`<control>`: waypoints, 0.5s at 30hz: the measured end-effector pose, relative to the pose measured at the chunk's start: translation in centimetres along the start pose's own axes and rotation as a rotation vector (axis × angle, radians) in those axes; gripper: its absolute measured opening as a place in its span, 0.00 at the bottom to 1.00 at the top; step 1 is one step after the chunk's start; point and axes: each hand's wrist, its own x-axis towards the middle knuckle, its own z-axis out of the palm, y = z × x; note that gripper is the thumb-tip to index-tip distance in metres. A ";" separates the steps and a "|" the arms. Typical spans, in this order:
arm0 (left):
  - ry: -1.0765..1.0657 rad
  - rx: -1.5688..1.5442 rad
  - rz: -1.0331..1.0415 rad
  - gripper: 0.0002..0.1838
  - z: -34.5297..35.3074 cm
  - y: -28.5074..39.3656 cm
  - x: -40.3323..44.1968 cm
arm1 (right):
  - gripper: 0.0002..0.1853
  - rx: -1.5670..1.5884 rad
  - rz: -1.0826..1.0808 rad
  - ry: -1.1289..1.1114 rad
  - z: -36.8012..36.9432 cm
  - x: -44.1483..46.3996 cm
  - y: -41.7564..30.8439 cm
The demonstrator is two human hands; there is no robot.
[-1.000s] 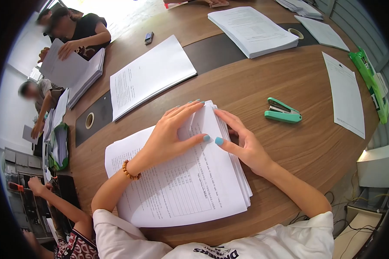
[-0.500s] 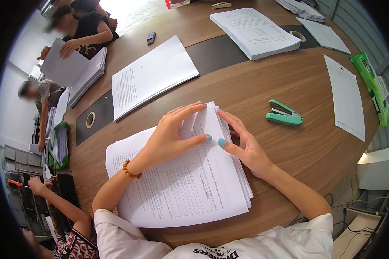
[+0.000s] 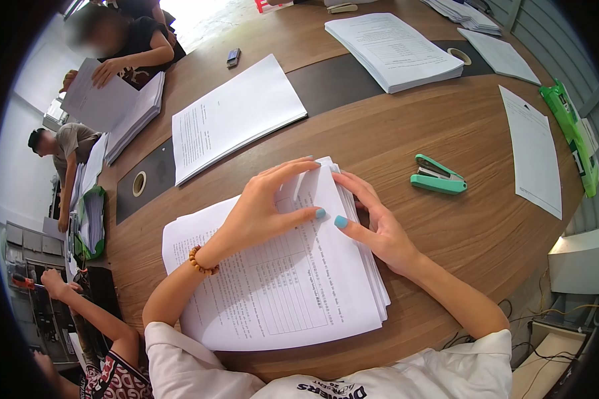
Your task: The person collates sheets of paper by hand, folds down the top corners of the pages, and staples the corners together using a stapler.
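A thick stack of printed sheets [image 3: 279,286] lies in front of me, its right-hand edges slightly uneven. My left hand [image 3: 269,203] rests on the top sheet, fingers extended toward the far corner and thumb apart. A beaded bracelet [image 3: 202,260] is on that wrist. At the stack's right edge is my right hand [image 3: 376,226], its fingers along the side and its thumb spread over the top sheet. A green stapler [image 3: 438,175] lies on the table to the right of my hands.
Beyond my stack are a flat paper pile [image 3: 239,120], another stack [image 3: 393,53], a small dark device [image 3: 233,58] and a loose sheet [image 3: 531,149]. A green package [image 3: 571,136] lies at the right edge. At left, a person [image 3: 130,56] lifts sheets; other people are nearby.
My hands and the stack have barely moved. On the left, the person in black has shifted their head, and the far person in grey has lowered an arm. A hand at the far edge has gone.
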 end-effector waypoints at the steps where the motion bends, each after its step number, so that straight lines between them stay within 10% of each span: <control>1: -0.001 0.000 0.000 0.32 0.0 -0.1 0.0 | 0.35 -0.005 0.000 -0.004 0.0 0.0 0.0; 15: 0.018 0.030 0.054 0.31 0.2 -0.4 0.0 | 0.38 -0.102 -0.021 0.011 0.4 0.3 0.6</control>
